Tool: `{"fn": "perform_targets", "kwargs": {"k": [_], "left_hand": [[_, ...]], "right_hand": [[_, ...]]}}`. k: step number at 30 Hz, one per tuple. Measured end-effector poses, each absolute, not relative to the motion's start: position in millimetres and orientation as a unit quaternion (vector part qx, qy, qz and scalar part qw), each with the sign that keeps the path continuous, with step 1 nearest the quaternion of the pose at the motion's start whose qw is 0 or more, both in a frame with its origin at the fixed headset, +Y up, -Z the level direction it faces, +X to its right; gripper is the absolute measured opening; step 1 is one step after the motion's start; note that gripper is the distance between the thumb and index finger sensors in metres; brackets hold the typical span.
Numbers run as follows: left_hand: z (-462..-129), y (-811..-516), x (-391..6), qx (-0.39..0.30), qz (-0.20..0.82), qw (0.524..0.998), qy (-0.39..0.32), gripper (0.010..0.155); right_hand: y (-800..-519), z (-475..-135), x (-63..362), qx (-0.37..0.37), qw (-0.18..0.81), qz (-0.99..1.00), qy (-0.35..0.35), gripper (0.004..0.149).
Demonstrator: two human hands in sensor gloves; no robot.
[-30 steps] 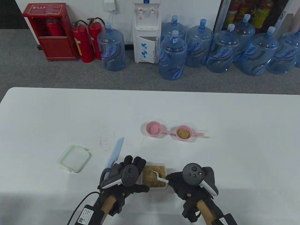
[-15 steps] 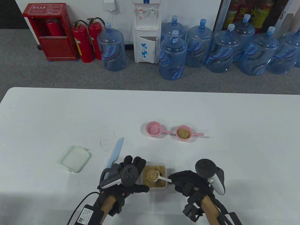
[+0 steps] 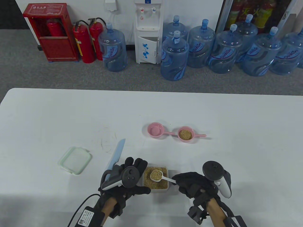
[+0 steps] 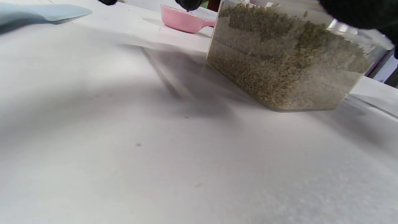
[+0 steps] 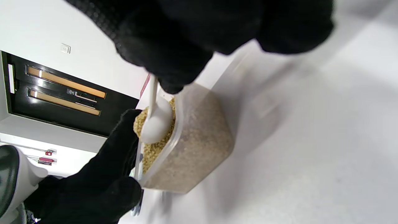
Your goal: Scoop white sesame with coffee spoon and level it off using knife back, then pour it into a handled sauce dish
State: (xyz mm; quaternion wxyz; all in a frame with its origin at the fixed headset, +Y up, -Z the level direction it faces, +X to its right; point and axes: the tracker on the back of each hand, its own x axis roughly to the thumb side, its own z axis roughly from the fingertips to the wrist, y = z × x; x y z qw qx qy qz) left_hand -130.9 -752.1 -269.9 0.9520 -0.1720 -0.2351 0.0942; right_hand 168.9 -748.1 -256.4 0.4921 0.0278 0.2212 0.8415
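Now right hand point(image 3: 193, 185) pinches coffee spoon point(image 3: 156, 175) handle, bowl heaped with sesame above the clear container point(image 3: 156, 181) on the counter point(image 3: 213, 113); left hand point(image 3: 129, 179), fingers straight, rests against container's left side; knife point(image 3: 116, 154) lies beside it

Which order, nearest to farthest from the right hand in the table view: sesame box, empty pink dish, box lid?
From the right hand:
1. Sesame box, just to its left, under the heaped spoon it holds.
2. Empty pink dish, farther up the table and slightly left.
3. Box lid, far left, beyond the left hand and the knife.
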Motion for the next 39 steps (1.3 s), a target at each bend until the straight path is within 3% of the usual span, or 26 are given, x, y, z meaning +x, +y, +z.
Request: {"fn": "perform_targets", "kwargs": {"k": [10, 14, 19, 23, 25, 32, 39], "left_hand": [[-272.8, -742.3, -142.8, -0.166, 0.119, 0.952, -0.227, 0.103], [-278.4, -728.9, -169.2, -0.129, 0.133, 0.969, -0.165, 0.096], [-284.9, -731.2, -200.0, -0.104, -0.021, 0.992, -0.066, 0.082], [-294.4, -745.9, -209.6, -0.207, -0.029, 0.977, 0.035, 0.079], [-294.6, -747.8, -208.4, -0.194, -0.043, 0.979, 0.050, 0.081], [-301.1, -753.8, -203.3, -0.166, -0.098, 0.978, 0.077, 0.067], [-306.6, -756.0, -213.4, -0.176, -0.043, 0.979, 0.099, 0.058]], "right_hand": [[-748.0, -257.5, 169.8, 0.031, 0.492, 0.844, 0.213, 0.042], [-747.3, -258.0, 172.0, 0.030, 0.494, 0.844, 0.207, 0.042], [-745.7, -257.7, 174.8, 0.025, 0.489, 0.850, 0.191, 0.042], [-745.4, -257.9, 176.1, 0.025, 0.489, 0.851, 0.190, 0.042], [-745.2, -257.9, 176.4, 0.027, 0.488, 0.851, 0.190, 0.042], [-745.2, -258.0, 176.3, 0.033, 0.485, 0.853, 0.188, 0.042], [-744.9, -258.0, 175.5, 0.038, 0.485, 0.854, 0.186, 0.042]]}}
